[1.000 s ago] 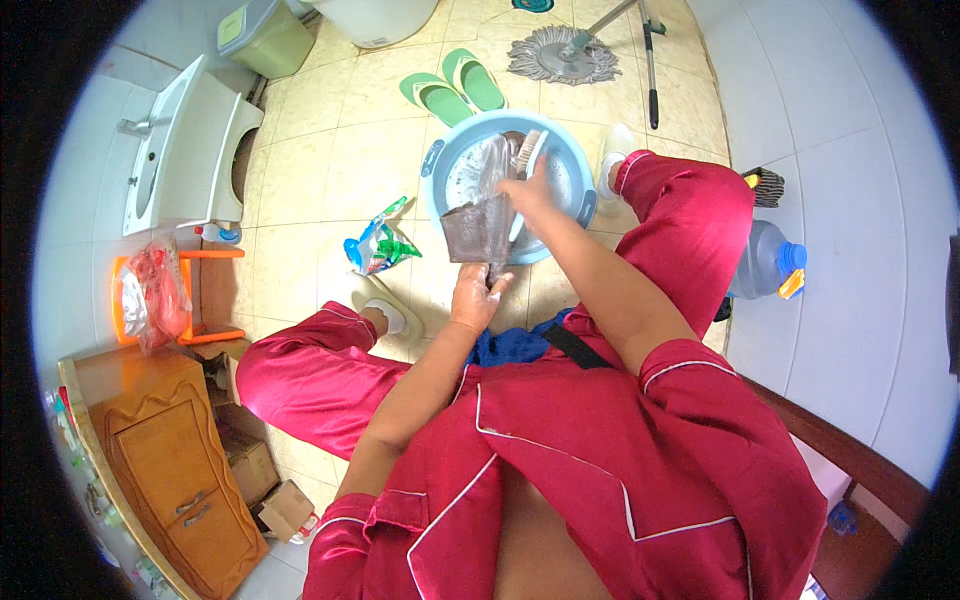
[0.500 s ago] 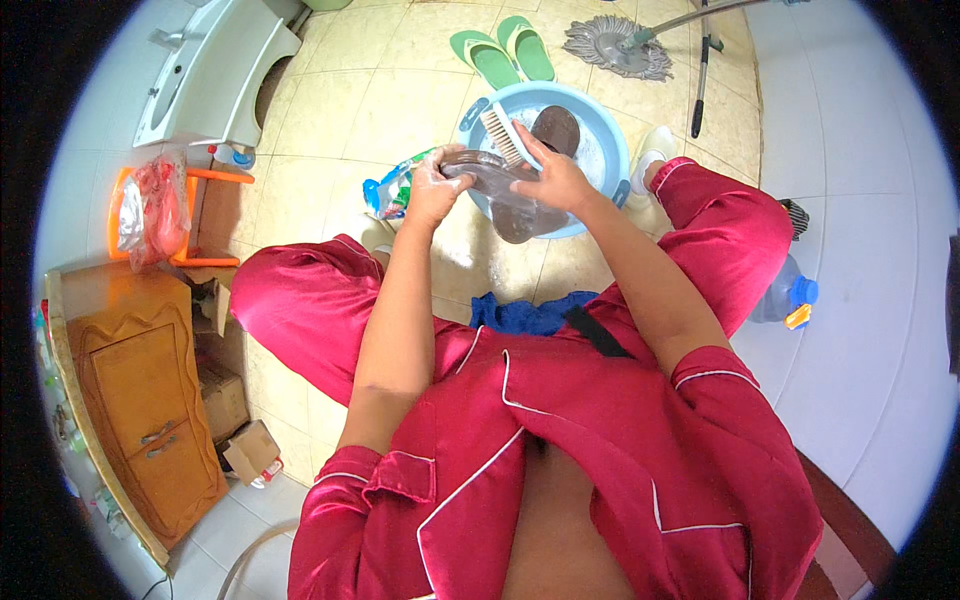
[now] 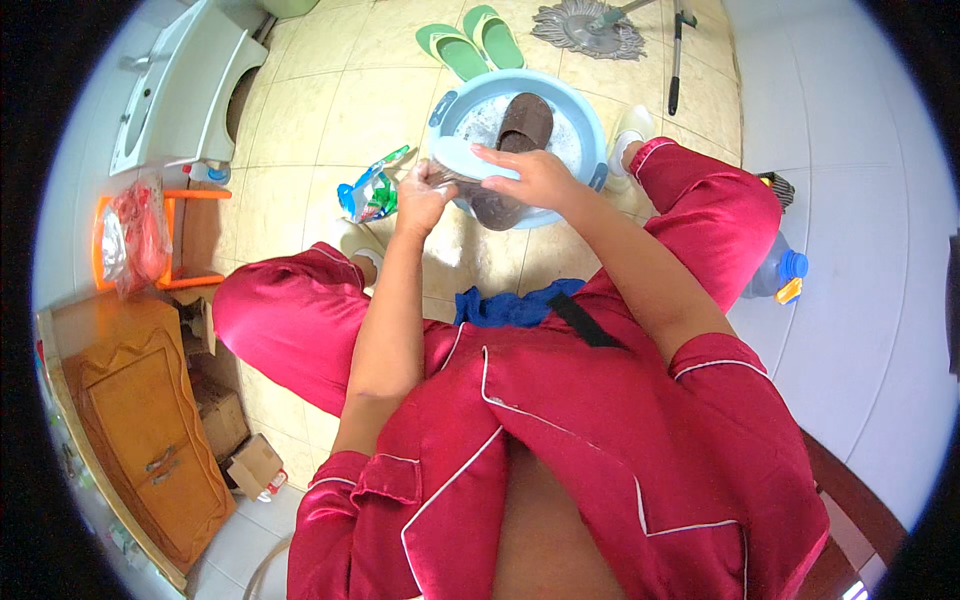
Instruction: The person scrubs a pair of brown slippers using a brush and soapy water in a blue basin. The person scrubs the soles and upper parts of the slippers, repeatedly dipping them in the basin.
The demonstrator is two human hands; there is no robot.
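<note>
Over the near rim of a light blue basin (image 3: 590,115), my left hand (image 3: 422,203) is closed on one end of a wet brown slipper (image 3: 497,210). My right hand (image 3: 535,180) grips a scrubbing brush (image 3: 464,157) with a pale blue back. The brush lies against the slipper with its bristles turned down, hidden from view. Another brown slipper (image 3: 527,118) rests in the basin among suds (image 3: 482,118).
Green flip-flops (image 3: 465,50) and a grey mop head (image 3: 588,30) lie beyond the basin. Left of it is a blue-green plastic packet (image 3: 372,192). An orange stool (image 3: 180,275) and wooden cabinet (image 3: 140,400) stand left; a water jug (image 3: 775,270) is right.
The brush has turned from bristles showing to its back upward and come down onto the slipper. The view has shifted, so the surroundings appear slightly farther left.
</note>
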